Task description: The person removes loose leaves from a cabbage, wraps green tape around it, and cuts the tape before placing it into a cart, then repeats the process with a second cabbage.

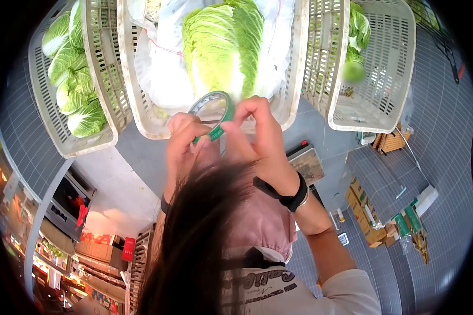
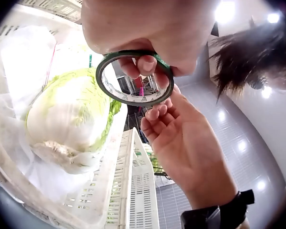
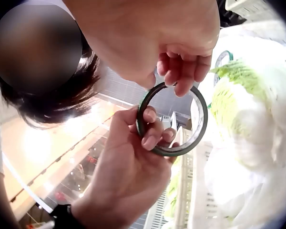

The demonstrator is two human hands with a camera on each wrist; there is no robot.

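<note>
A roll of green tape [image 1: 229, 109] is held up between both hands, in front of a Chinese cabbage [image 1: 220, 50]. My left hand [image 1: 184, 137] grips the roll at its near left side; in the right wrist view its fingers curl through the ring [image 3: 203, 114]. My right hand [image 1: 265, 139] is at the roll's other side, index finger bent and thumb at the outer edge. Its loosely curled fingers come right up to the rim in the left wrist view. The cabbage lies on white plastic in a white crate [image 1: 136, 113], its pale base [image 2: 57, 152] facing me.
A left crate [image 1: 50, 136] holds several cabbages [image 1: 71, 79]; greens [image 1: 358, 31] lie in a right crate [image 1: 399, 94]. Beyond the roll, a green-edged ring [image 3: 230, 56] shows by the cabbage. Cardboard boxes [image 1: 361, 212] stand on the tiled floor at right.
</note>
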